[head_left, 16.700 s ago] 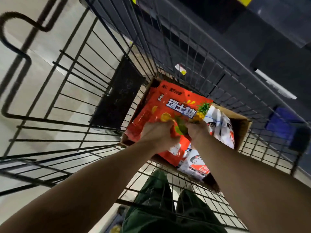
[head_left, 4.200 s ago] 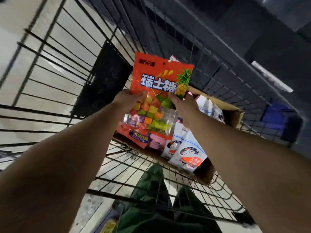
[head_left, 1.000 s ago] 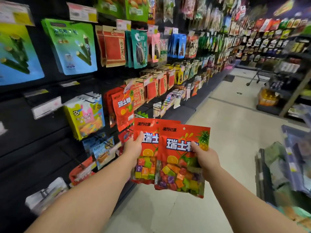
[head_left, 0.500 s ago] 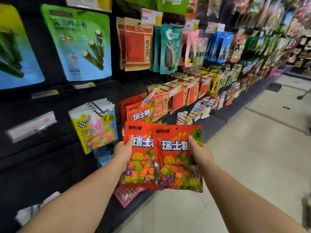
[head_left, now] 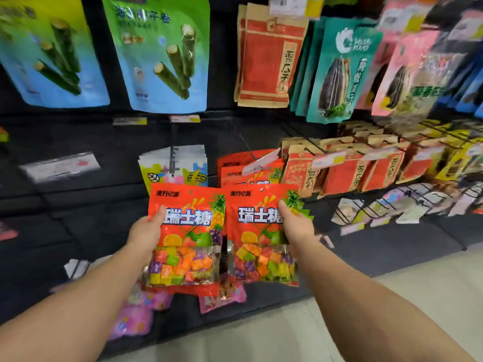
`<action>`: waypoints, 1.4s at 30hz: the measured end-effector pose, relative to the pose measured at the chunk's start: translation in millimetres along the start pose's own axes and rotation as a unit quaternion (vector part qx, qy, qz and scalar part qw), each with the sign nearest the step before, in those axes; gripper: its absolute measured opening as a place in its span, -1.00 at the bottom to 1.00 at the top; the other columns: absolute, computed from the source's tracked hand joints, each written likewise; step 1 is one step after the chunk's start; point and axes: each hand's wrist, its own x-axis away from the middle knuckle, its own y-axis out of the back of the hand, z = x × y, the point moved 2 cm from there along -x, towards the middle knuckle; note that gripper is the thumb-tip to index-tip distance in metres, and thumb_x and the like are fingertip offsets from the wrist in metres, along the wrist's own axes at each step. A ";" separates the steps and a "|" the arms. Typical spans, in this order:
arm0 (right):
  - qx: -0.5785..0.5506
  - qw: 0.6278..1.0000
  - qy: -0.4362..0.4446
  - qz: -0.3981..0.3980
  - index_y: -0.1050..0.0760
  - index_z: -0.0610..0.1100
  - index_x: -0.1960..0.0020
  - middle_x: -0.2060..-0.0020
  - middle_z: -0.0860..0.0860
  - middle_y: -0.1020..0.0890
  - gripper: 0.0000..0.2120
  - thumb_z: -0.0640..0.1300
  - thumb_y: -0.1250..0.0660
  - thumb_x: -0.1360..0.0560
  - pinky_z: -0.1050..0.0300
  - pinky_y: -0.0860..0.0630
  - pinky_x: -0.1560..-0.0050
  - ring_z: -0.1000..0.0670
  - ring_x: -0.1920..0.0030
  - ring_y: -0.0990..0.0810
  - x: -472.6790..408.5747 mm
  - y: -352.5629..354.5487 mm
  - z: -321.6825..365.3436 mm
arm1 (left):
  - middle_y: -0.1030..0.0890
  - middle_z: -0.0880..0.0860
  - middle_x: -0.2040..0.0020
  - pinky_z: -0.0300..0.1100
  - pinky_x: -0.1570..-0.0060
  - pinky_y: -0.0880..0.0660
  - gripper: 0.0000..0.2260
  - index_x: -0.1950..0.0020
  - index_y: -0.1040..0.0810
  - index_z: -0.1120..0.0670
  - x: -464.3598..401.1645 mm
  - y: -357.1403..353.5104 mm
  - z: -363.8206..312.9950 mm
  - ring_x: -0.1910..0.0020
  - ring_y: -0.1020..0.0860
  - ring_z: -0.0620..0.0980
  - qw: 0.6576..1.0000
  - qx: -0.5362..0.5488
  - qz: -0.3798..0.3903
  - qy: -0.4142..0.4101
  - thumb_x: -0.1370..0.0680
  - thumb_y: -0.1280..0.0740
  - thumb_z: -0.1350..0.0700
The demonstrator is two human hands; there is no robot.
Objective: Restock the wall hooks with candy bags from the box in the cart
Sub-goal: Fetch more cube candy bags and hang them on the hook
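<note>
Your left hand (head_left: 146,232) grips one red candy bag (head_left: 187,237); your right hand (head_left: 296,227) grips another (head_left: 257,240) (thumbs over the fronts); both held upright, side by side, before the matching bags on the wall hook (head_left: 251,169).

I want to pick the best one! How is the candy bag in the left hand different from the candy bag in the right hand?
The left hand grips the left candy bag by its left edge; the right hand grips the right candy bag by its right edge. The left bag's edge lies over the right bag's. More red bags seem stacked behind the left one; the right looks thinner. Both are red, with the same fruit pictures and colourful candy cubes.
</note>
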 end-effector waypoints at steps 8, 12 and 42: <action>-0.008 0.998 -0.011 0.054 -0.36 -0.16 -0.45 -0.34 -0.11 -0.51 0.20 0.65 -0.29 -0.08 -0.29 -0.51 -0.22 -0.27 -0.24 -0.54 -57.7 -3.3 4.6 | -0.70 0.19 0.06 0.23 -0.13 -0.60 -0.64 0.08 -0.59 0.10 22.8 -18.0 19.3 0.03 -0.68 0.22 0.995 0.076 -0.054 0.048 -0.58 -0.35 -0.21; -0.008 0.998 -0.014 0.061 -0.41 -0.24 -0.37 -0.17 -0.15 -0.59 -0.12 0.45 -0.31 -0.36 -0.20 -0.55 -0.19 -0.22 -0.11 -0.59 -54.4 -3.1 20.6 | -0.67 0.17 0.07 0.07 0.03 -0.62 -0.68 -0.01 -0.57 0.12 25.7 -17.0 18.2 0.14 -0.65 0.15 0.991 0.102 -0.065 0.051 -0.61 -0.34 -0.15; -0.066 0.963 -0.054 0.254 -0.35 -0.07 -0.46 -0.33 -0.04 -0.47 -0.33 0.28 -0.34 -0.49 -0.05 -0.43 -0.21 -0.07 -0.18 -0.52 -56.4 -40.0 13.1 | -0.72 0.15 0.03 0.08 -0.06 -0.63 -0.62 -0.21 -0.58 0.17 36.8 -101.8 8.5 0.09 -0.69 0.12 0.991 0.106 0.044 0.066 -0.61 -0.35 -0.13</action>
